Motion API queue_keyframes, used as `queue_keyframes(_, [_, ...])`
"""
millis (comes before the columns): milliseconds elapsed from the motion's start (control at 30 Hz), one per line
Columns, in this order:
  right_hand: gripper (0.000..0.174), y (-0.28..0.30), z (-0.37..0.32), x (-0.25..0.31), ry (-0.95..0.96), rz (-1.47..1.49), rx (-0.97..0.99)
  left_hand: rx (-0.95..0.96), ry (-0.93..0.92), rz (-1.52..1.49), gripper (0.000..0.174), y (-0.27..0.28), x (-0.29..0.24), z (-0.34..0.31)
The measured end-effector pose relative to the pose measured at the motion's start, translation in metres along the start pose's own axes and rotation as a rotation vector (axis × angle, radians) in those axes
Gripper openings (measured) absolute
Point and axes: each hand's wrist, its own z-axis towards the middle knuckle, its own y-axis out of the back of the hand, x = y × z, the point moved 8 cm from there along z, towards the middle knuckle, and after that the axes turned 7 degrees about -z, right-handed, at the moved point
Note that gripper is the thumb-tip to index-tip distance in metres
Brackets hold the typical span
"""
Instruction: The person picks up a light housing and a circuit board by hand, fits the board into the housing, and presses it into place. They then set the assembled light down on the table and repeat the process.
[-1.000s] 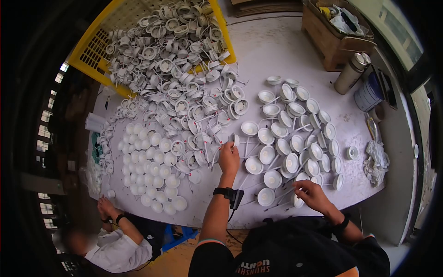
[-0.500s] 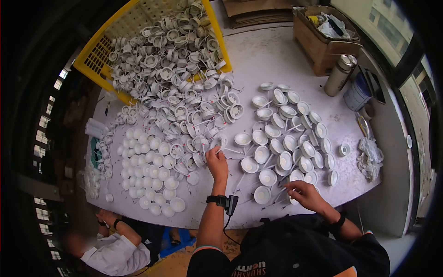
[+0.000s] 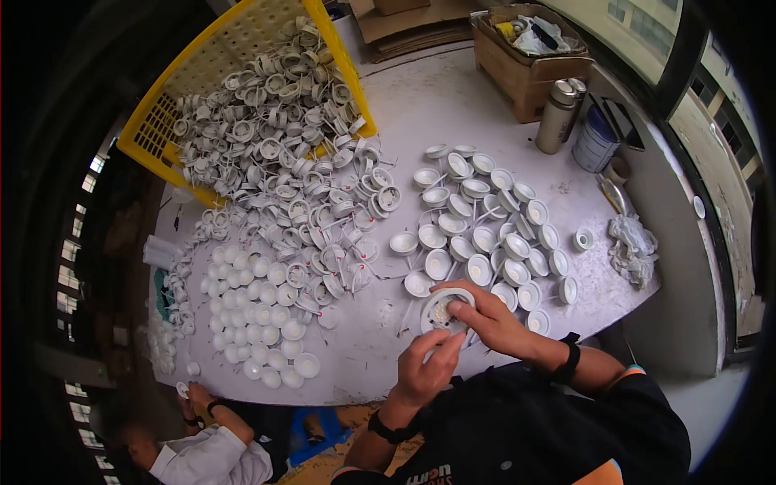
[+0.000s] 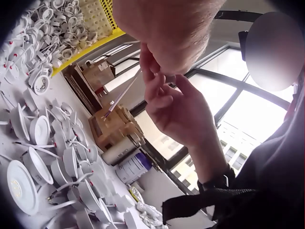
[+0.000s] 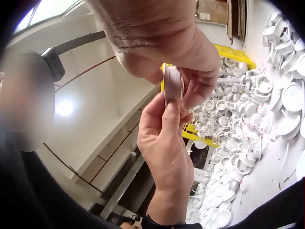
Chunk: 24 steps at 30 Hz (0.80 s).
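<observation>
A round white lamp [image 3: 432, 314] is held up in front of the body, its open face with a pale board and small dark spots showing in the head view. My right hand [image 3: 495, 325] grips it from the right, thumb over the face. My left hand [image 3: 424, 372] pinches its lower edge. Edge-on, the lamp [image 5: 172, 87] shows in the right wrist view between my right hand [image 5: 159, 40] above and my left hand [image 5: 167, 148] below. In the left wrist view, a thin wire [image 4: 123, 95] hangs beside my left hand [image 4: 167, 31] and right hand [image 4: 183, 114]; the lamp is hidden there.
A yellow crate [image 3: 349, 81] spills white ring parts onto the table [image 3: 412, 93]. White cups [image 3: 263, 303] stand grouped at left, wired lamps [image 3: 485, 240] at right. Behind are a cardboard box [image 3: 517, 69], bottle [image 3: 556, 121] and blue-white tub [image 3: 594, 141]. Another person [image 3: 206, 453] sits at lower left.
My left hand has come back from the ring pile towards the body with a lamp. My right hand has moved left and up and now grips it too. The head view has shifted.
</observation>
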Motion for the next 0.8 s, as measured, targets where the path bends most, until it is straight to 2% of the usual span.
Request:
queue_keyframes(67, [0.032,0.004,-0.003,0.003,0.149,-0.114,0.044,-0.134,0.016,-0.149,0.049,0.02,-0.01,-0.01])
queue_keyframes(100, [0.027,0.005,-0.007,0.005,0.123,-0.104,0.087,-0.231,0.181,-0.032,0.066,0.028,0.004,-0.018])
queue_keyframes(133, [0.027,0.007,-0.009,0.008,0.113,-0.098,0.083,-0.222,0.188,-0.037,0.066,0.03,0.006,-0.009])
queue_keyframes(200, [0.025,-0.001,-0.017,0.017,0.186,-0.336,0.222,0.045,0.656,-1.047,0.064,-0.009,0.034,0.004])
queue_keyframes(233, [0.024,-0.002,-0.018,0.016,0.136,-0.392,0.247,0.192,0.788,-1.265,0.064,-0.027,0.032,-0.012])
queue_keyframes(267, [0.024,-0.001,-0.018,0.018,0.126,-0.387,0.249,0.191,0.799,-1.269,0.064,-0.025,0.032,-0.014])
queue_keyframes(333, [0.023,-0.001,-0.021,0.019,0.129,-0.534,0.288,0.536,0.816,-0.997,0.061,-0.033,0.028,-0.023])
queue_keyframes(367, [0.024,0.0,-0.022,0.017,0.132,-0.5,0.276,0.596,0.811,-0.877,0.053,-0.03,0.028,-0.025])
queue_keyframes(400, [0.024,0.001,-0.022,0.019,0.127,-0.496,0.272,0.603,0.813,-0.88,0.053,-0.031,0.027,-0.028])
queue_keyframes(467, [0.025,0.004,-0.023,0.02,0.059,-0.627,0.246,0.641,0.928,-0.769,0.044,-0.033,0.033,-0.044])
queue_keyframes(500, [0.029,0.008,-0.022,0.011,0.052,-0.499,0.168,0.643,0.929,-0.77,0.044,-0.034,0.029,-0.045])
queue_keyframes(533, [0.029,0.005,-0.022,-0.002,0.052,-0.498,0.166,0.521,0.988,-0.832,0.041,-0.03,0.029,-0.043])
queue_keyframes(567, [0.03,0.002,-0.021,-0.008,0.12,-0.339,0.138,0.395,1.044,-0.89,0.037,-0.028,0.03,-0.043])
queue_keyframes(600, [0.032,0.003,-0.021,-0.005,0.188,-0.179,0.109,0.397,1.043,-0.888,0.037,-0.03,0.028,-0.045])
queue_keyframes(633, [0.035,0.001,-0.025,-0.021,-0.117,-0.13,0.193,0.323,1.051,-0.938,0.037,-0.03,0.028,-0.046])
queue_keyframes(667, [0.035,0.001,-0.025,-0.023,-0.117,-0.128,0.187,0.25,1.058,-0.99,0.037,-0.031,0.029,-0.046])
queue_keyframes(800, [0.038,0.002,-0.03,-0.032,-0.276,-0.073,0.163,0.268,1.037,-1.015,0.039,-0.041,0.026,-0.045])
